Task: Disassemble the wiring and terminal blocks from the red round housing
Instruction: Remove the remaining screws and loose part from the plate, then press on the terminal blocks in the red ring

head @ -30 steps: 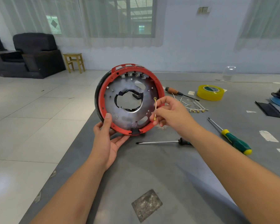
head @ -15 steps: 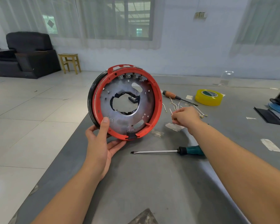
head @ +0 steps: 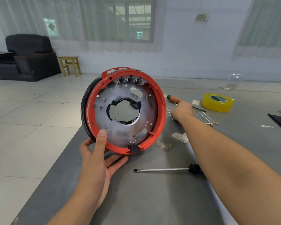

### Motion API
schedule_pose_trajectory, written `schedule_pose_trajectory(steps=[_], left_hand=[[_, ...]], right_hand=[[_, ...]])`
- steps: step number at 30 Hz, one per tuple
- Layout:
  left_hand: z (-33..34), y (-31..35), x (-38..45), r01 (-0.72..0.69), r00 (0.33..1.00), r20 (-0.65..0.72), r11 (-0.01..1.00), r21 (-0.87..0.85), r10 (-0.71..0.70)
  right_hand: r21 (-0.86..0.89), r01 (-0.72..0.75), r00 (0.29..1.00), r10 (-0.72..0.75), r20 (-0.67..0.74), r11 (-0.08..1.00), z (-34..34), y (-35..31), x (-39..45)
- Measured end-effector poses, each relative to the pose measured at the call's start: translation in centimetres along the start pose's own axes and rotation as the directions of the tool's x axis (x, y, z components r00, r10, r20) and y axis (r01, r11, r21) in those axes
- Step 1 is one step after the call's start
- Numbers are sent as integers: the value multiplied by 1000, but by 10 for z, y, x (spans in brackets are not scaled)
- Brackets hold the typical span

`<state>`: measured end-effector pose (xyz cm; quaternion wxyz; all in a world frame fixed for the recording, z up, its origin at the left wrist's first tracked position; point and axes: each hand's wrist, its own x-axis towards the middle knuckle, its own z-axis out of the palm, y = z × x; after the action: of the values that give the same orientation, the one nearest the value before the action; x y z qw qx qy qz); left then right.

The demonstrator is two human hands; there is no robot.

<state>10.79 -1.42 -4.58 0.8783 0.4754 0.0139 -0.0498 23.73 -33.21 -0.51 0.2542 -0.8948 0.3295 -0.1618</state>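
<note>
Now my left hand (head: 97, 157) holds the red housing (head: 125, 111) upright on its edge on the grey worktop (head: 152, 200), thumb pressed on the lower rim, fingers cupped beneath and behind. White terminal blocks (head: 130, 80) sit inside the top of the rim. My right hand (head: 182, 111) reaches just right of the housing, down among the loose wires (head: 208, 120) lying on the worktop; seen from behind, I cannot tell whether it grips anything. One screwdriver (head: 165, 169) lies under my right forearm, another (head: 173, 99) beyond the hand, near the yellow tape (head: 217, 103).
</note>
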Motion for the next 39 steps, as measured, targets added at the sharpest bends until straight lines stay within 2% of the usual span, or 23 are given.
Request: schedule_pose_trajectory(steps=[4,11,15,20,25,28,32,35,37,39], left_hand=[[-1,-1,1,-24,1000,19,1000,-3,24],[0,0,1,3,1000,-9,1000,-19,-3],[0,0,1,21,1000,-18,999,-32,-22],[0,1,2,30,999,-26,998,-49,-32],[-1,3,2,43,998,-38,996,-81,-46],[0,4,2,47,998,-44,995,-83,-51],[1,6,-1,34,999,-29,998,-58,-36],[2,8,-6,39,999,-20,998,-44,-40],[2,10,-10,43,999,-11,998,-45,-43],[0,12,-14,52,999,-3,998,-45,-52]], right_hand=[[24,15,1000,-16,8,1000,8,-4,6],[-158,111,994,-109,22,981,20,-12,-3],[-193,199,979,-185,91,961,25,-25,-12],[-159,284,951,-255,177,946,22,-25,-21],[129,289,934,-309,177,948,-12,-6,-32],[104,379,884,-393,253,919,-38,18,-64],[-16,574,789,-548,278,819,-66,61,-124],[-144,703,689,-615,384,697,-80,89,-169],[-300,751,659,-628,414,589,-83,105,-190],[-366,766,641,-664,385,528,-83,114,-203]])
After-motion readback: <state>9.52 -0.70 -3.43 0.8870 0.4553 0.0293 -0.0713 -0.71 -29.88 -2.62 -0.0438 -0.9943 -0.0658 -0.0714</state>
